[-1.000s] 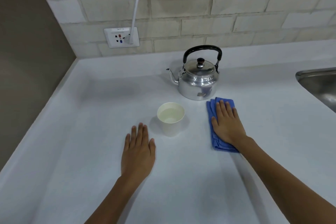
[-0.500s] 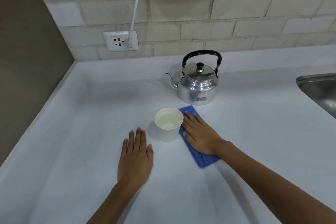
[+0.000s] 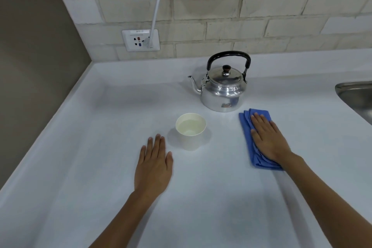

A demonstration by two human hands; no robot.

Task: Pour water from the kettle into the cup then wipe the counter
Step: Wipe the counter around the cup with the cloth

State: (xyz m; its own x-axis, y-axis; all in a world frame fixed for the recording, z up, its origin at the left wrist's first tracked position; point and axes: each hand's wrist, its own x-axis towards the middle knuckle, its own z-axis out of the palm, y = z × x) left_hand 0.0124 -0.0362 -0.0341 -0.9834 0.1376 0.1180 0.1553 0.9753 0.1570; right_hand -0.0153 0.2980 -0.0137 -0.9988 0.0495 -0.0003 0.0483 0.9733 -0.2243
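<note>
A silver kettle [image 3: 222,88] with a black handle stands upright at the back of the white counter [image 3: 80,167], spout to the left. A white paper cup [image 3: 190,134] with water in it stands in front of it. My right hand [image 3: 267,139] lies flat, palm down, pressing a folded blue cloth [image 3: 248,127] to the counter, right of the cup and just in front of the kettle. My left hand [image 3: 154,165] rests flat on the counter, fingers together, just left of and nearer than the cup, holding nothing.
A steel sink [image 3: 358,98] cuts into the counter at the right edge. A wall socket [image 3: 138,40] with a white cable [image 3: 158,4] plugged in sits on the brick wall behind. A brown side wall [image 3: 30,66] bounds the counter on the left.
My right hand slid the blue cloth left up against the cup, then back right to a spot in front of the kettle. The left hand, cup and kettle stayed put.
</note>
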